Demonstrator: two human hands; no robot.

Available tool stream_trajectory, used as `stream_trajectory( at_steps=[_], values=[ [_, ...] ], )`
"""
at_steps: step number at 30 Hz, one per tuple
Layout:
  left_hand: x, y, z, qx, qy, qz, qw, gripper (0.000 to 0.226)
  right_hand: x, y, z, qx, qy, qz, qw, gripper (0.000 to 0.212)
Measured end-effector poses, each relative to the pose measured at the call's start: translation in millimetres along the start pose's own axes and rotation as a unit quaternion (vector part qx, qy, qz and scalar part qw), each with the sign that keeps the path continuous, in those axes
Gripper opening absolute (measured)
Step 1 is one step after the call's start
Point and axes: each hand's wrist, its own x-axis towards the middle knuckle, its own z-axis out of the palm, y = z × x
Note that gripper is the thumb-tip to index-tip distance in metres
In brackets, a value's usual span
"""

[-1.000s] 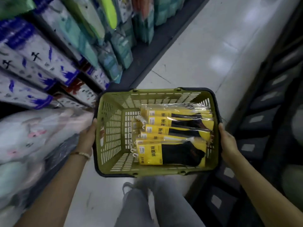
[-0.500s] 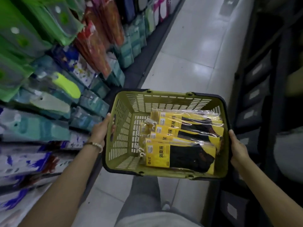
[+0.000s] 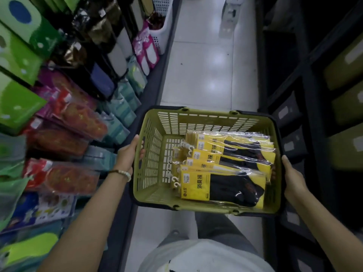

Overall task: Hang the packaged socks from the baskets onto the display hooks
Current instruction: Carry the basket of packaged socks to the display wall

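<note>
I carry an olive-green plastic basket [image 3: 153, 146] in front of me, level, above the aisle floor. My left hand [image 3: 128, 154] grips its left rim, fingers curled over the edge. My right hand [image 3: 292, 173] holds the right rim, thumb on top, its fingers hidden behind the wall. Inside, on the right half, lie several overlapping sock packs [image 3: 222, 185]: yellow cards, black socks, clear wrap, white hanger hooks [image 3: 175, 182] pointing left. The basket's left half is bare mesh.
On the left, hanging packaged goods [image 3: 64, 173] in red, teal and green crowd the display close to my left arm. A white basket [image 3: 163, 20] stands farther down the aisle. Dark shelving with boxes [image 3: 345, 118] lines the right. The pale tiled floor [image 3: 208, 65] runs ahead.
I have moved down the aisle with the basket; the goods on the left shifted from blue-white packs to red and green ones. Both hands keep their hold on the rims.
</note>
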Motion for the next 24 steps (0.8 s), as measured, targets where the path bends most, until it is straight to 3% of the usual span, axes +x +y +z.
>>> stream_trajectory(
  at_steps=[15,24],
  values=[
    [258.6,276.6,216.5,-0.018,0.011,0.017,1.0,0.032,250.7,-336.8,164.5,0.002,0.004,-0.031,1.0,0.04],
    [417.6,458.3,353.2,0.016,-0.044,0.026,0.999,0.033,367.4,-508.2,251.3,0.044,0.043,-0.014,0.998,0.037]
  ],
)
